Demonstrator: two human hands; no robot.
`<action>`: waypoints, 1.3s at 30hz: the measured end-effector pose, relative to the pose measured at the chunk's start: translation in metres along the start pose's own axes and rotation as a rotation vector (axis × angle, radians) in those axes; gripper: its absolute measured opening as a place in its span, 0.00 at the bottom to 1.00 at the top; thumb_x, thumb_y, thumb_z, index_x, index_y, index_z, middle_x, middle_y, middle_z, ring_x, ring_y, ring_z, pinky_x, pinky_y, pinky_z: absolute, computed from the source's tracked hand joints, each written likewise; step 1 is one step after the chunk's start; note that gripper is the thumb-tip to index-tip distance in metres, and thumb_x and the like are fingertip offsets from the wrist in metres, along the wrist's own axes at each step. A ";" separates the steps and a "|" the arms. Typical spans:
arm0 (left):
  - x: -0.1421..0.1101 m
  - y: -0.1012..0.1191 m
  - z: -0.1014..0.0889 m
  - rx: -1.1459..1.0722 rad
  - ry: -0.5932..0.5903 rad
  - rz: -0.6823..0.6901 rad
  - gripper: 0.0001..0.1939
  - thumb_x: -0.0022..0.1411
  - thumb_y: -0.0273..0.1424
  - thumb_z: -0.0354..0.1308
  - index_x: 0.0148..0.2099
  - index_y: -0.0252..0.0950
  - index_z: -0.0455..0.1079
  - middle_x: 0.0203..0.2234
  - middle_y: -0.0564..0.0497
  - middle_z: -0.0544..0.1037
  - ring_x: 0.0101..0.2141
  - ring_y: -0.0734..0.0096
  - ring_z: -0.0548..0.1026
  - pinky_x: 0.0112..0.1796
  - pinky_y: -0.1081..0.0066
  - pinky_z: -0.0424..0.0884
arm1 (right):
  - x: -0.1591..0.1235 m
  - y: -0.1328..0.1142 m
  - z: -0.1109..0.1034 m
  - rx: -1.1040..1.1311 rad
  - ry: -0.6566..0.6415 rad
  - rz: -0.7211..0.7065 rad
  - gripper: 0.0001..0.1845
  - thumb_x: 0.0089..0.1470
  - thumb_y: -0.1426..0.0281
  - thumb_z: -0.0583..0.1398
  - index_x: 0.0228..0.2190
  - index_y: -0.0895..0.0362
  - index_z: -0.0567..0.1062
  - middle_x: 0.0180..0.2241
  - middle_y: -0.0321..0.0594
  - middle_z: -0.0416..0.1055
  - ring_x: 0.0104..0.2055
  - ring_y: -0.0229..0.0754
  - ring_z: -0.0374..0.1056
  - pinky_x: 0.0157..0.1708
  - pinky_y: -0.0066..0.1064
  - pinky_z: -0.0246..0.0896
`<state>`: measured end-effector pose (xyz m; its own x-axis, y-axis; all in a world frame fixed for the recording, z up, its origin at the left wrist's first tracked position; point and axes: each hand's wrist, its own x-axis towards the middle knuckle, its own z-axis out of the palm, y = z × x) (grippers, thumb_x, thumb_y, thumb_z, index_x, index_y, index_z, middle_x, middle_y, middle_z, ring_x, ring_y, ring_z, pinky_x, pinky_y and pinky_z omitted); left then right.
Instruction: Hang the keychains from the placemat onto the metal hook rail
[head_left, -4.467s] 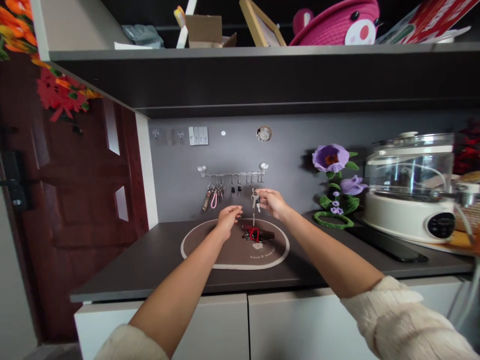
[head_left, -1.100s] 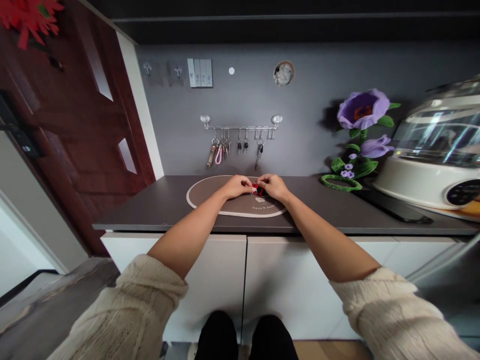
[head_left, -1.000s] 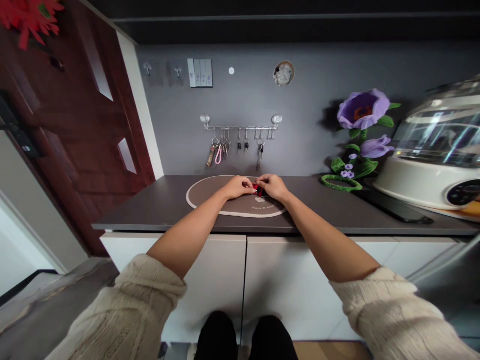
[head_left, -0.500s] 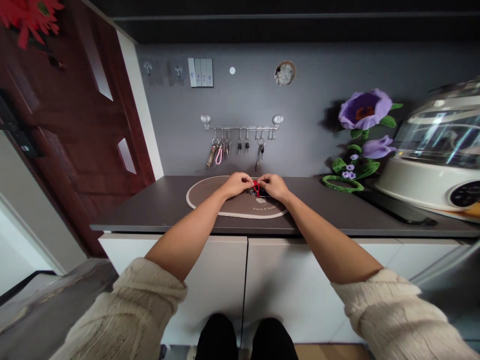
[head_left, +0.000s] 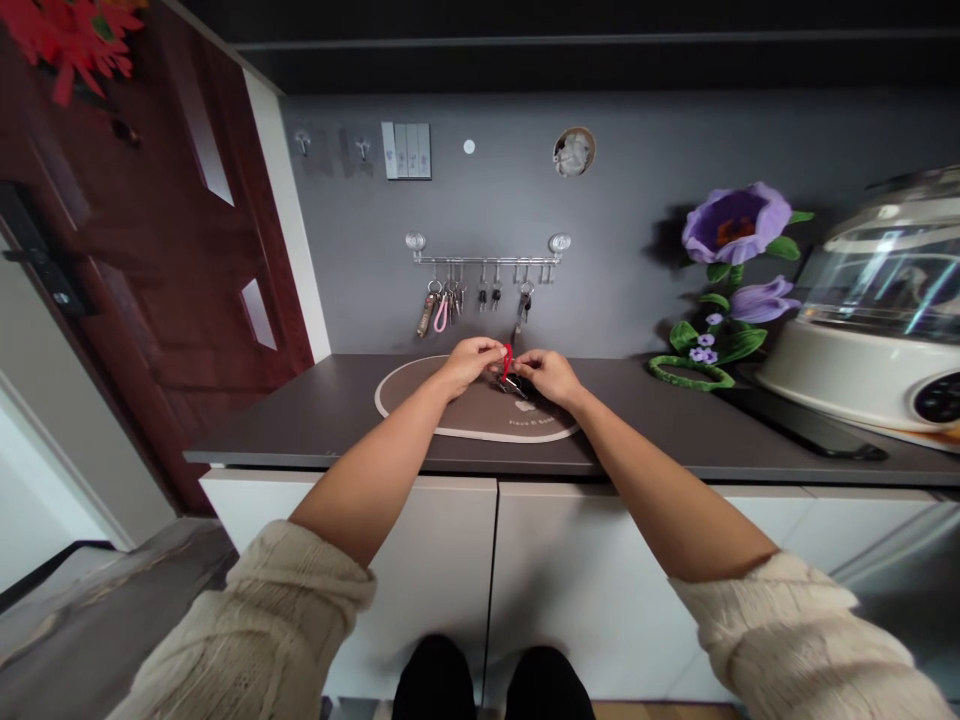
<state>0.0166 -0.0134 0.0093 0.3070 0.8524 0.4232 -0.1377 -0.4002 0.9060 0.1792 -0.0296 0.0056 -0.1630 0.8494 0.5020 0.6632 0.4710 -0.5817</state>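
Observation:
A red cord loop (head_left: pixel 508 360) stands up above the oval brown mat (head_left: pixel 420 400), pinched at its top by my left hand (head_left: pixel 471 364). Below the cord hangs a small bunch of metal keys (head_left: pixel 511 385), close over the mat or touching it; I cannot tell which. My right hand (head_left: pixel 551 376) is closed in a pinch just right of the cord. Whatever its fingertips grip is too small to make out. The fingers partly hide the keys.
Several keys (head_left: pixel 442 308) hang from a clear hook rail (head_left: pixel 487 261) on the grey wall. At right on the counter (head_left: pixel 300 410) stand a purple flower decoration (head_left: pixel 735 228), a black flat device (head_left: pixel 802 425) and a white appliance (head_left: pixel 840 370). A dark red door (head_left: pixel 180 300) is at left.
The red cord has been raised and drawn upright, with the keys hanging below it. My hands have moved slightly apart around it. The view has shifted a little.

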 end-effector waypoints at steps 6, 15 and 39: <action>-0.001 0.004 -0.001 -0.177 0.042 -0.028 0.09 0.46 0.31 0.60 0.31 0.31 0.68 0.25 0.52 0.71 0.27 0.78 0.69 0.33 0.72 0.65 | 0.001 0.000 0.001 0.075 -0.005 -0.020 0.10 0.45 0.66 0.57 0.28 0.58 0.74 0.27 0.37 0.72 0.27 0.34 0.64 0.30 0.26 0.57; 0.000 0.009 -0.002 -0.367 0.055 -0.004 0.05 0.49 0.27 0.58 0.29 0.31 0.67 0.23 0.52 0.73 0.28 0.76 0.72 0.39 0.68 0.67 | 0.002 0.003 0.003 0.249 -0.059 -0.063 0.12 0.44 0.63 0.58 0.30 0.59 0.73 0.28 0.38 0.72 0.29 0.35 0.65 0.34 0.28 0.59; 0.000 0.018 -0.001 -0.597 0.095 0.035 0.04 0.49 0.23 0.57 0.31 0.31 0.66 0.25 0.52 0.73 0.32 0.78 0.71 0.44 0.68 0.65 | -0.001 -0.007 0.003 0.488 -0.093 -0.079 0.16 0.42 0.61 0.60 0.31 0.59 0.72 0.30 0.38 0.71 0.31 0.35 0.65 0.37 0.31 0.61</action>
<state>0.0133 -0.0205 0.0258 0.2107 0.8796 0.4265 -0.6595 -0.1940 0.7262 0.1721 -0.0331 0.0071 -0.2782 0.8139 0.5100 0.2314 0.5721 -0.7868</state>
